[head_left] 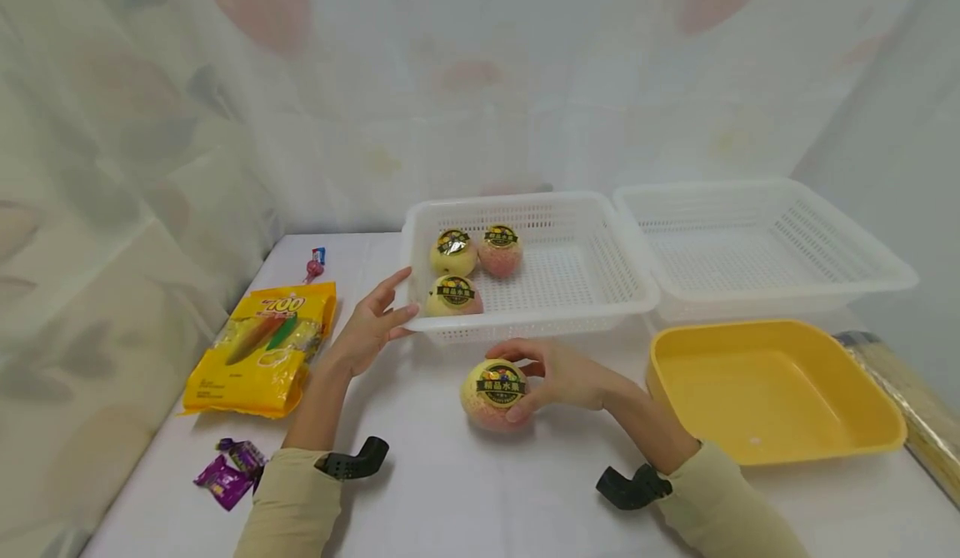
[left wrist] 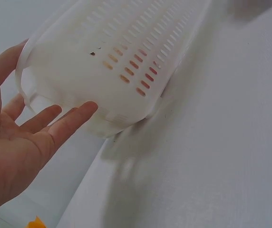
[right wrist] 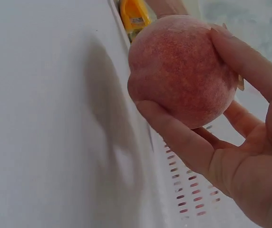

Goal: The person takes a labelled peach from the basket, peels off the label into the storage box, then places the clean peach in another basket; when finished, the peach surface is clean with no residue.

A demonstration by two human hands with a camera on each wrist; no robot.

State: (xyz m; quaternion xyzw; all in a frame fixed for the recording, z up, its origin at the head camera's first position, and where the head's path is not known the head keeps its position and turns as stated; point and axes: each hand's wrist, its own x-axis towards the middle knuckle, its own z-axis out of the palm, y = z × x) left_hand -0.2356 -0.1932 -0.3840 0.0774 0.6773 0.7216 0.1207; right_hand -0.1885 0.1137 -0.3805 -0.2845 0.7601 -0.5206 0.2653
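Observation:
My right hand grips a yellow-and-pink peach with a black label, in front of the white plastic basket. In the right wrist view the peach shows its red side between thumb and fingers, its shadow apart from it on the table. At the basket's left end, my left hand holds the rim. The left wrist view has its fingers stretched along the outer wall below the rim. Inside the basket, three labelled peaches sit together at the left.
Another white basket stands at the right, behind a yellow tub. A yellow candy bag, purple wrapped candies and a lollipop lie at the left. A clear-wrapped package lies along the right edge.

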